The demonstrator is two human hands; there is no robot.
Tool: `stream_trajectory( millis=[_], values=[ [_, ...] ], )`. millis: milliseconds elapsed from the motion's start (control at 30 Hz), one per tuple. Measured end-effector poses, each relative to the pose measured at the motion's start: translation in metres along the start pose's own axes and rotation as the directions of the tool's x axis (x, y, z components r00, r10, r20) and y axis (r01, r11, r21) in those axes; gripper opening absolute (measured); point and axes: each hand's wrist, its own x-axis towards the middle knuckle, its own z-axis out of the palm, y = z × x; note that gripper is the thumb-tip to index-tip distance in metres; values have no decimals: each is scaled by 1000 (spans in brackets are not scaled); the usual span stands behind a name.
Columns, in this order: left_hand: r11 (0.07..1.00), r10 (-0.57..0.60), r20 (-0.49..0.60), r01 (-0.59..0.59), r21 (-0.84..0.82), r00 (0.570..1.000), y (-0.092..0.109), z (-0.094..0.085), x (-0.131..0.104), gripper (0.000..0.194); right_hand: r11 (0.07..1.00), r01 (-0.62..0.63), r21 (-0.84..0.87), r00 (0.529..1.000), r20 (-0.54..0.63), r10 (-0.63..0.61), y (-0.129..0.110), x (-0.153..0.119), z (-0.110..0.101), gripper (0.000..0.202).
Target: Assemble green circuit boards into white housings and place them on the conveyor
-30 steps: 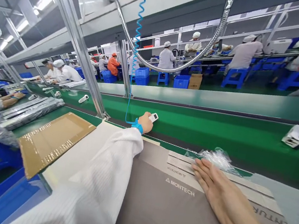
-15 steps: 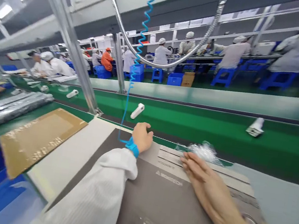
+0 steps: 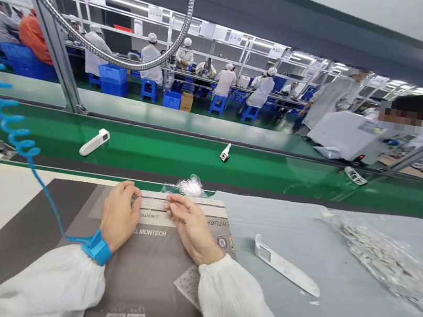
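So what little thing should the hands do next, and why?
I'd maybe move the right hand over to the white plastic piece: it lies loose on the grey sheet, and neither that hand nor the left hand seems to hold anything.

2 white sleeves (image 3: 46,279), finely ribbed, loose and creased, gathered at the cuffs (image 3: 214,270). 1 bright blue wrist strap (image 3: 98,248) on the left wrist, joined to a thin blue cord (image 3: 49,197) that coils like a spring.
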Motion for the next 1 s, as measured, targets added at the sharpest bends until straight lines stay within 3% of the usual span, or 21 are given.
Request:
stream_trajectory(
  millis=[67, 133, 200, 233, 267, 433, 567, 733, 867, 933, 1000],
  values=[
    [1000, -21, 16, 21, 20, 1000, 1, -1, 0, 11, 998, -16, -67, 1000, 18, 17, -10, 3, -6, 20],
    [999, -38, 21, 37, 20, 999, 2, -3, 0, 12, 970, 4, -244, 1000, 28, 3, -27, 17, -18, 21],
    [999, -51, 29, 50, 15, 998, 4, -4, -1, 11, 838, 60, -543, 998, 3, -69, -47, 42, -36, 23],
    [998, -58, 36, 58, 13, 998, 4, -4, -1, 10, 712, 73, -699, 987, -50, -150, -59, 58, -47, 22],
    [998, -68, 41, 68, 11, 997, 5, -4, -2, 10, 646, 58, -761, 975, -95, -199, -70, 76, -58, 22],
    [995, -103, 53, 104, -13, 993, 10, -5, -3, 14, 397, -19, -917, 884, -201, -422, -105, 158, -102, 22],
    [994, -107, 49, 108, -27, 993, 14, -5, -4, 15, 264, -46, -963, 863, -171, -475, -93, 194, -113, 12],
    [991, -125, 49, 126, -38, 991, 16, -7, -4, 15, 170, -56, -984, 858, -134, -496, -72, 190, -99, 9],
    [990, -91, 21, 92, -108, 996, 16, -8, -3, 14, 145, 66, -987, 865, -16, -502, -92, 155, -76, 16],
    [982, -44, -14, 41, -184, 999, 17, -9, -2, 13, 201, 185, -962, 878, 70, -473, -109, 128, -61, 21],
    [964, 6, -60, -22, -267, 998, 19, -12, -1, 17, 351, 321, -880, 905, 176, -386, -123, 95, -42, 27]
  ],
)
